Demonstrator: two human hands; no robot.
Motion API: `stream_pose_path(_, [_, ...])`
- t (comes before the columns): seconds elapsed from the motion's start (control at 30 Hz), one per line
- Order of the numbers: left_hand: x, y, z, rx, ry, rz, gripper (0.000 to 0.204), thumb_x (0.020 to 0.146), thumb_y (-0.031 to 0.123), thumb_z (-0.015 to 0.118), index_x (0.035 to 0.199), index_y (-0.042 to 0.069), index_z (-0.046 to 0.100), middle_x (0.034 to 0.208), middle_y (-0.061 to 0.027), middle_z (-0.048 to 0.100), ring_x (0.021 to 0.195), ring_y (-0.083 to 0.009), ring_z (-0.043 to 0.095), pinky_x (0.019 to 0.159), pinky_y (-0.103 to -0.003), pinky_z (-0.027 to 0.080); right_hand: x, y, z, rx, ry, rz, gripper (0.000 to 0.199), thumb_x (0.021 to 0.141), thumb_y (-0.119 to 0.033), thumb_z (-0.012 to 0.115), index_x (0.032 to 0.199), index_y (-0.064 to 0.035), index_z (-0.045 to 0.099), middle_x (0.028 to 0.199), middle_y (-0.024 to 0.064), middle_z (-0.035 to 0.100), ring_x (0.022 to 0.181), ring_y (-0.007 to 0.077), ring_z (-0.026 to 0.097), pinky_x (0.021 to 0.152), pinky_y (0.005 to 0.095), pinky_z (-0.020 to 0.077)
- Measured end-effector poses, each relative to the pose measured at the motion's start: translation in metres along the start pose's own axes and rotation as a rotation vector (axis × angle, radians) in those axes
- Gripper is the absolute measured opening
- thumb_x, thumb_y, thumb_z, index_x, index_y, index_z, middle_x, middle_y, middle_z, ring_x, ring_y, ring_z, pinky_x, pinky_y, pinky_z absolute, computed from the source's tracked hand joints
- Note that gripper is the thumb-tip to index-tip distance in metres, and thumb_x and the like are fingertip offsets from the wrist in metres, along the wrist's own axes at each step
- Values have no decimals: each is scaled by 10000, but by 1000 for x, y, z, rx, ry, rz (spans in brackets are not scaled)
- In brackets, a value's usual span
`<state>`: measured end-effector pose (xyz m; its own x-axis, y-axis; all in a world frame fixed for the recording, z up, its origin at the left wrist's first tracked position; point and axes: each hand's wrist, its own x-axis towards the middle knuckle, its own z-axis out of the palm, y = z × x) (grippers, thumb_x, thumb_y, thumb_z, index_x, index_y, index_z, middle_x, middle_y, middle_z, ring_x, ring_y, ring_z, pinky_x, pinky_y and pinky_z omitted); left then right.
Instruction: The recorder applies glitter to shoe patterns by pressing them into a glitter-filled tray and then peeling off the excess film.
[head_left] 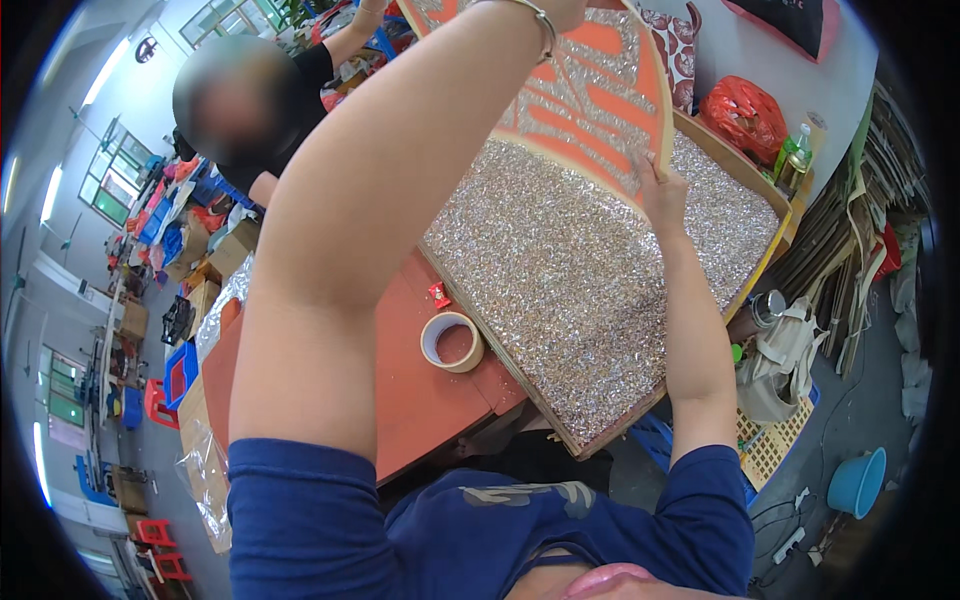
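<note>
An orange panel (pixel 607 88) with a pale border and silvery glitter shapes is held tilted over a wooden tray (pixel 517 374). Pinkish-silver glitter flakes (pixel 560 270) fill the tray. My right hand (pixel 661 192) is closed on the panel's lower right edge, its fingertips on the face of the panel. Stretched far up across the view, my left arm wears a bracelet (pixel 546 32) at the wrist. My left hand (pixel 568 12) is at the top edge by the panel, its fingers cut off by the frame.
Left of the tray, a roll of tape (pixel 452 342) and a small red wrapper (pixel 439 295) lie on a reddish table (pixel 420 420). A red plastic bag (pixel 743 118) and a bottle (pixel 795 160) stand beyond the tray. Another person (pixel 240 110) is at the far left. A blue basin (pixel 857 482) sits on the floor.
</note>
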<state>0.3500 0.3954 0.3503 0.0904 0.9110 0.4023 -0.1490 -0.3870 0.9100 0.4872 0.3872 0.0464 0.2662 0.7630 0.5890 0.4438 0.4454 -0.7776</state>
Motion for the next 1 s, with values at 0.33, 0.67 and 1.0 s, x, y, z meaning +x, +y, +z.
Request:
stream_pose_path(0.33, [-47, 79, 5, 1697, -431, 657, 736, 754, 450, 734, 1241, -43, 487, 1111, -213, 588, 1093, -360, 553, 872, -484, 477, 35, -20, -62, 1317, -68, 170, 656, 949, -501, 464, 1419, -66, 321, 1400, 54, 421, 1336, 203, 324, 1075, 408, 325])
stream_pose_path(0.67, [-73, 44, 37, -349, -197, -363, 445, 977, 378, 417, 1233, 18, 473, 1099, -252, 592, 1036, -430, 583, 903, -554, 463, 25, 37, -56, 1257, -235, 371, 710, 935, -533, 466, 1452, -94, 255, 1408, 102, 411, 1297, 271, 395, 1095, 415, 309])
stream_pose_path(1.0, [-113, 65, -72, -229, -165, 71, 340, 964, 214, 502, 1171, -49, 443, 1103, -212, 550, 926, -391, 628, 855, -536, 534, -50, -99, 1, 1218, -1066, 719, 726, 900, -561, 451, 1438, -92, 319, 1261, 237, 516, 819, 301, 625, 677, 433, 542])
